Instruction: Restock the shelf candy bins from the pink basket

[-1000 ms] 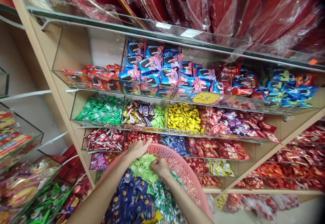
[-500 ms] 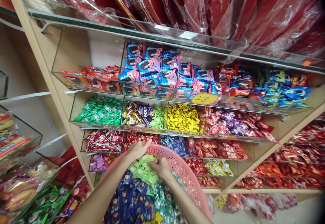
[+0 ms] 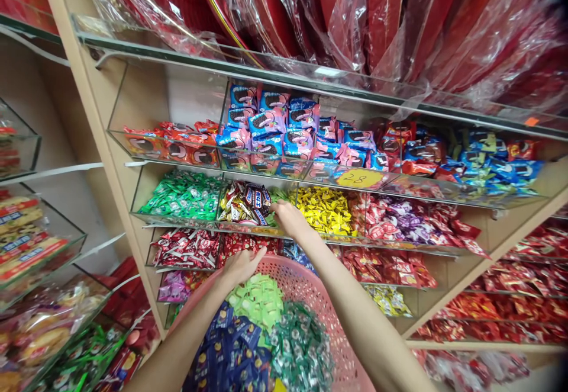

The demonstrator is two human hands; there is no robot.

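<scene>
My left hand (image 3: pixel 242 266) is closed over the far rim of a pink perforated plastic basket (image 3: pixel 306 273), thumb pointing right. Inside lie light green wrapped candies (image 3: pixel 260 300), dark blue packets (image 3: pixel 235 350) and green wrapped candies (image 3: pixel 299 344); a bit of yellow shows at the bottom. On the shelf above, my right hand (image 3: pixel 287 217) reaches into the compartment of light green candies (image 3: pixel 278 194). Its fingers curl among them, and whatever they hold is hidden. Snickers bars and other brown-wrapped sweets (image 3: pixel 248 202) sit just left of it, yellow-wrapped candies (image 3: pixel 326 209) just right.
Glass dividers and a glass front edge (image 3: pixel 248 226) bound the compartments. Above are blue and pink cookie packs (image 3: pixel 268 121) and a yellow price tag (image 3: pixel 360 177). Plastic-wrapped red items (image 3: pixel 310 13) fill the top shelf. A wooden upright (image 3: pixel 95 119) stands at left.
My right hand has left the basket and moved up to the light green candies on the shelf. My left hand stays at the basket's rim. The view has shifted slightly.
</scene>
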